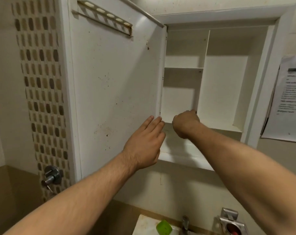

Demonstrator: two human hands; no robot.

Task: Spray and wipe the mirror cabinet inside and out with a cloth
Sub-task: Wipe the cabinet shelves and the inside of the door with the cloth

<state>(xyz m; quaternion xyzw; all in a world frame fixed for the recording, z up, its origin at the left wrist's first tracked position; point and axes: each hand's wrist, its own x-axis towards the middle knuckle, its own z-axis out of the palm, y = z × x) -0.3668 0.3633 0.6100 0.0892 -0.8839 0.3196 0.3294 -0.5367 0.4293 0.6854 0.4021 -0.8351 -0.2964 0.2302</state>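
Bathroom cabinet (225, 92): left grip (144, 143) against its door (113, 82), right grip (186, 123) inside.

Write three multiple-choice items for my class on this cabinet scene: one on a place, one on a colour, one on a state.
1. Where is the right hand relative to the cabinet? A below it; B inside it; C above it.
2. What colour is the object left of the tap? A red; B blue; C green.
3. How does the door stand? A open; B shut; C taken off.
Key: B, it reaches into the lower left compartment; C, it shows bright green; A, it swings out, with the left hand touching its edge.
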